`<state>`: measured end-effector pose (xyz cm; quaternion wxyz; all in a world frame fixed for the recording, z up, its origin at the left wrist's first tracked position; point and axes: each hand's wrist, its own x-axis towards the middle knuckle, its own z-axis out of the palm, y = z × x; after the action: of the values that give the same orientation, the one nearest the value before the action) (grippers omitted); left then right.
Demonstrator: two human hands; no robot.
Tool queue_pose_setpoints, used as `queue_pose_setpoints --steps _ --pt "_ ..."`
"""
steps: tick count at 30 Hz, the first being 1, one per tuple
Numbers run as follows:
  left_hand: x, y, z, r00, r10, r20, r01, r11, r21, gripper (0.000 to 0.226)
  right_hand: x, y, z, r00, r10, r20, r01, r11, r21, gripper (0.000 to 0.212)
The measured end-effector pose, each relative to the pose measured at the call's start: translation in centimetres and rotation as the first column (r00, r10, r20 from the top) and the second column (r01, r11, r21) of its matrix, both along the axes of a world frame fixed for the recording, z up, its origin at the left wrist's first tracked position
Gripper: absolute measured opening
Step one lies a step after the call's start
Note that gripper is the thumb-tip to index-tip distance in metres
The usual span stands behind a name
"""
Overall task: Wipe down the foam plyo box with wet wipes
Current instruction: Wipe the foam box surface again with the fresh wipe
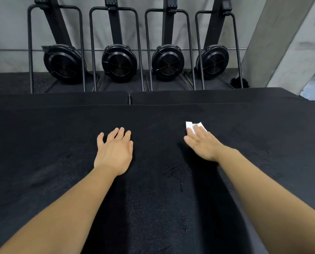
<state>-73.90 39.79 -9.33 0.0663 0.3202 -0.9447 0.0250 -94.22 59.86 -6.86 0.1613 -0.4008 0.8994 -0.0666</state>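
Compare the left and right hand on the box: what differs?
1. The right hand presses a white wipe under its fingers. The left hand rests bare on the box.
2. The right hand angles in toward the far left, while the left hand points roughly straight ahead.
Shared: both lie palm-down and open on the black top.

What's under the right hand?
A white wet wipe pokes out past the fingers of the right hand, flat on the foam plyo box; the rest is covered.
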Motion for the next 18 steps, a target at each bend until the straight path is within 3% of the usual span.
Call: queue_pose_setpoints --steps 4,12,18 --pt "0.0 0.0 0.1 1.000 0.002 0.007 -0.002 1.000 0.018 0.050 3.4 -1.4 0.1 0.998 -0.045 0.041 0.043 0.998 0.051 0.068" --pt "0.1 0.3 0.6 1.000 0.002 0.007 -0.002 0.999 0.032 0.049 17.1 -2.0 0.5 0.953 0.294 0.068 -0.297 0.954 0.038 0.070" --pt "0.2 0.3 0.7 1.000 -0.009 0.013 0.009 1.000 0.018 0.048 17.1 -1.1 1.1 0.901 0.425 0.085 -0.428 0.904 0.022 0.062"
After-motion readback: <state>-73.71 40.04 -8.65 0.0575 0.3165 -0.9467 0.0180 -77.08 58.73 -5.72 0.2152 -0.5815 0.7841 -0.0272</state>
